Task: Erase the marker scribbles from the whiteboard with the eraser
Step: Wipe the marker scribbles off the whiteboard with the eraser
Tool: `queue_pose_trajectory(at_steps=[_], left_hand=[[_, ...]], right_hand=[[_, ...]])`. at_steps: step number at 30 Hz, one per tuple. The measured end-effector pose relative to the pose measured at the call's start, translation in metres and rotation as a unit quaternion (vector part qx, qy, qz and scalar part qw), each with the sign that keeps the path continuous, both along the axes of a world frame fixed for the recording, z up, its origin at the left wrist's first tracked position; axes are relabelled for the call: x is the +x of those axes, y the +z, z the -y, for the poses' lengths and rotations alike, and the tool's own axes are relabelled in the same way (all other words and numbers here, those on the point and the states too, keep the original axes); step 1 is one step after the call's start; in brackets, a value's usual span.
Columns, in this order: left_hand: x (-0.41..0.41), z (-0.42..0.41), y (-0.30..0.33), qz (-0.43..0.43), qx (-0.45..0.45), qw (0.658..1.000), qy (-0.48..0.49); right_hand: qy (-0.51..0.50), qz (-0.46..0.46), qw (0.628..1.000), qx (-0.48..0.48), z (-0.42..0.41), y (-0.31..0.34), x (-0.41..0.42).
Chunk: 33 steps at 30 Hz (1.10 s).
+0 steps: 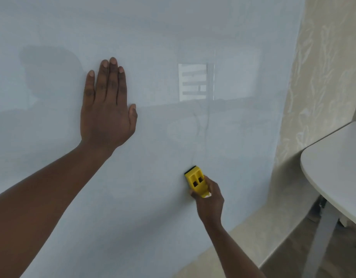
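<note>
A large glossy whiteboard [153, 33] fills most of the view. My left hand [107, 109] lies flat against it at centre left, fingers spread and pointing up, holding nothing. Low on the board, my right hand [210, 199] grips a yellow eraser [197, 181] whose black pad is pressed on the surface. A faint thin grey marker line [207, 125] runs up the board above the eraser. No bold scribbles show elsewhere; the pale shapes near the middle look like reflections.
A beige patterned wall [323, 77] meets the board's right edge. A white rounded tabletop [337, 167] on a grey leg [321, 233] stands at the right. Beige floor shows below the board.
</note>
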State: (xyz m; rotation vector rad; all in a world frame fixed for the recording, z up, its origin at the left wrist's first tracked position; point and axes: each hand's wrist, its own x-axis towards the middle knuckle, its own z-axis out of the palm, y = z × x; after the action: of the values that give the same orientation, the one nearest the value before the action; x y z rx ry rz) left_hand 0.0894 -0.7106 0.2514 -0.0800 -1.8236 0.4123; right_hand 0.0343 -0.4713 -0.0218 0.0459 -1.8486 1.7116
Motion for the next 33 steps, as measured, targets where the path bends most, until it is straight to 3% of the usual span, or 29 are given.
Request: queue_pose_trajectory(at_steps=[6, 9, 15, 18, 21, 29, 33], left_hand=[[0.004, 0.002, -0.002, 0.023, -0.004, 1.000, -0.009], [0.005, 0.002, -0.002, 0.030, -0.005, 1.000, 0.001], [0.002, 0.002, -0.002, 0.020, -0.002, 1.000, 0.004], [0.001, 0.002, -0.003, 0.022, -0.006, 1.000, 0.006], [0.000, 0.001, -0.003, 0.021, -0.004, 1.000, 0.009], [0.000, -0.001, -0.002, 0.018, 0.003, 1.000, 0.013], [0.005, -0.003, 0.001, 0.014, -0.001, 0.999, 0.029]], right_hand=[[0.034, -0.073, 0.978, 0.191, 0.078, -0.022, 0.051], [0.030, -0.088, 0.972, 0.215, 0.074, -0.021, 0.046], [-0.068, -0.021, 0.996, 0.053, 0.016, 0.033, -0.009], [-0.111, 0.063, 0.991, -0.040, -0.021, 0.061, -0.040], [-0.135, 0.087, 0.984, -0.076, -0.033, 0.080, -0.054], [-0.123, -0.115, 0.984, 0.059, 0.042, 0.124, -0.016], [-0.096, -0.151, 0.974, 0.141, 0.040, 0.138, -0.012]])
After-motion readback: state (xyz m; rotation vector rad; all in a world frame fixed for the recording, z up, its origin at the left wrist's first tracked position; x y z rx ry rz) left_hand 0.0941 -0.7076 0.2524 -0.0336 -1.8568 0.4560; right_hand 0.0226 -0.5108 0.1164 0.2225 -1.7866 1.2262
